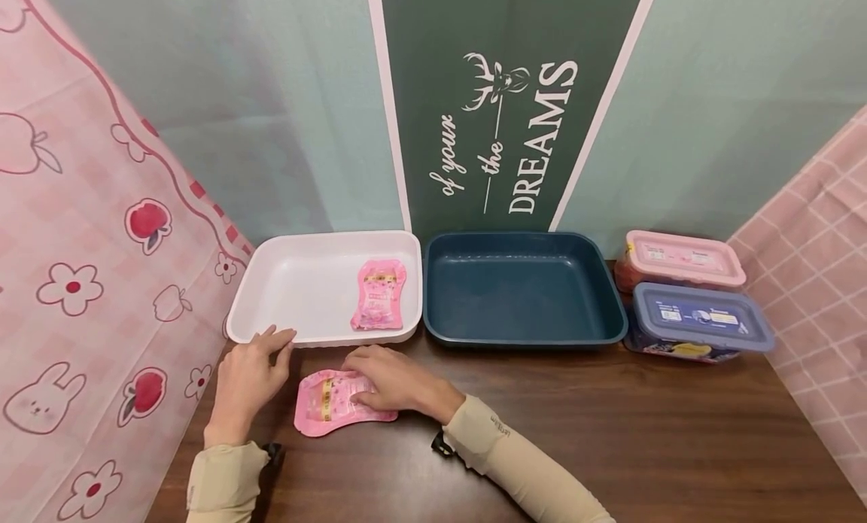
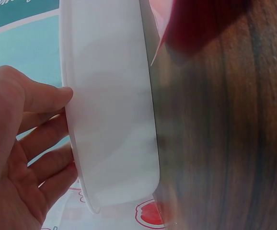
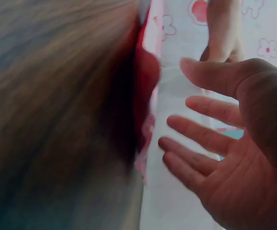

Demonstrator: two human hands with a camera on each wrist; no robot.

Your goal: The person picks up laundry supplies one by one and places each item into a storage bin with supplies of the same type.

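Observation:
A pink pouch (image 1: 330, 402) with a gold band lies on the brown table in front of the white tray (image 1: 291, 244). Just above its right end is my right hand (image 1: 396, 380); in the right wrist view its fingers (image 3: 201, 127) are spread and stand apart from the pouch (image 3: 149, 81). My left hand (image 1: 249, 380) rests at the tray's front rim near the left corner. Its fingers lie over the rim while the thumb touches from outside, as the left wrist view shows beside the tray wall (image 2: 112, 110). A second pink pouch (image 1: 379, 296) lies inside the tray, toward its right end.
Right of the white tray stands a dark blue tray (image 1: 524, 340). Beyond it are a pink-lidded box (image 1: 684, 258) and a blue-lidded box (image 1: 701, 320). A pink patterned cloth (image 1: 88, 282) borders the left, a green printed cloth (image 1: 501, 26) the back.

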